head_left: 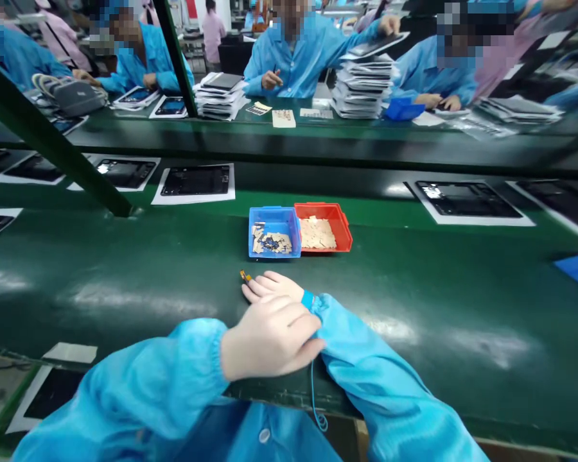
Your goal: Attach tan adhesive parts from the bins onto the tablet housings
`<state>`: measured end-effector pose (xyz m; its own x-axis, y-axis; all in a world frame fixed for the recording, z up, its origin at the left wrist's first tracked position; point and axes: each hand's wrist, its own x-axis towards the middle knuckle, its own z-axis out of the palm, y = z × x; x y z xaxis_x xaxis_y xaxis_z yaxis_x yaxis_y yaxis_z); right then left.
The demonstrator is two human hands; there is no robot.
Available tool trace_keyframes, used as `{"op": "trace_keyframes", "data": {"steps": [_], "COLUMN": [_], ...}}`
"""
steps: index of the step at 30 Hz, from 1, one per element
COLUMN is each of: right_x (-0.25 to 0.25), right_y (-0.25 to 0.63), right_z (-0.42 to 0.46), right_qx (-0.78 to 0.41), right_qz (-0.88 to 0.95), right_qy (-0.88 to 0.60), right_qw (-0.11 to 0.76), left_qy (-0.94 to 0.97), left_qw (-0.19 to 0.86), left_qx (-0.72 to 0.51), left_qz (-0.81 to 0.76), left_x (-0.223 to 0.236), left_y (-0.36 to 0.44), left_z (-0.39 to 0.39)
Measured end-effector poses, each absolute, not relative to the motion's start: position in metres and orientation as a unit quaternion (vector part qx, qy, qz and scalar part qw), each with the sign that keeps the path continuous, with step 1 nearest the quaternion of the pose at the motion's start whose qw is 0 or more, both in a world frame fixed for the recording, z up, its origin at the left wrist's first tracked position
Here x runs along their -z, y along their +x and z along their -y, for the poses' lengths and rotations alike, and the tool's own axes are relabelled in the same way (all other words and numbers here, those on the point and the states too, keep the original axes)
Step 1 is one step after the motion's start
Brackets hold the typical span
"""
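Orange-and-black strip (245, 276): small, at the fingertips of the right hand (275, 286), just short of the near-left corner of the blue tray (273, 217); whether it rests on the green counter (125, 256) or is raised off it, I cannot tell.
Risk at the fingertips: the strip looks thin, so a hard press or a sideways drag could crease it, and a weak hold could let it slip.
Risk at the trays: a sleeve or knuckle knocking a rim could scatter the loose bits, which would be hard to gather.
Risk at the wrist: the blue cord (313, 391) could snag on the counter edge if the arm pulls away sharply.
Strip and right hand: at the far-left end of the reach, touching or nearly touching the fingertips.
Strip and left hand (273, 338): beyond that hand and somewhat to its left, well clear of it.
Right hand: back upward, fingers stretched out to the left; whether they pinch the strip or merely press it cannot be told.
Left hand: loosely curled, overlapping the right wrist in view; its grip is hidden, and no object shows in it.
Trays: blue holds pale and dark bits; the red tray (341, 226), touching it, holds pale bits.
Black panel (197, 181): flat on a white sheet, behind and left of the trays.
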<state>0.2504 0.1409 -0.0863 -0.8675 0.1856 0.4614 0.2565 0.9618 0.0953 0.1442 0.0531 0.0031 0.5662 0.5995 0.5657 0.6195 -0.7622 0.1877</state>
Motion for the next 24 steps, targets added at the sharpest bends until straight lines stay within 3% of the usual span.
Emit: {"op": "trace_keyframes", "data": {"steps": [6, 11, 16, 22, 24], "right_x": [0.089, 0.084, 0.075, 0.035, 0.017], "right_y": [0.244, 0.237, 0.234, 0.251, 0.253], "right_z": [-0.146, -0.143, -0.136, -0.137, -0.131], "right_qx": [0.129, 0.131, 0.090, 0.008, -0.079], "right_qz": [0.971, 0.965, 0.958, 0.907, 0.871], "right_qy": [-0.063, -0.106, -0.140, -0.268, -0.289], "right_qw": [0.193, 0.202, 0.233, 0.325, 0.390], "left_qy": [-0.874, -0.871, -0.885, -0.912, -0.928], "left_qw": [0.065, 0.092, 0.014, -0.018, -0.029], "left_qx": [0.115, 0.208, 0.269, 0.294, 0.276], "left_qz": [0.468, 0.436, 0.379, 0.286, 0.248], "left_x": [0.035, 0.025, 0.037, 0.078, 0.090], "left_y": [0.197, 0.211, 0.234, 0.207, 0.191], "left_z": [-0.052, -0.036, -0.012, -0.016, -0.028]}}
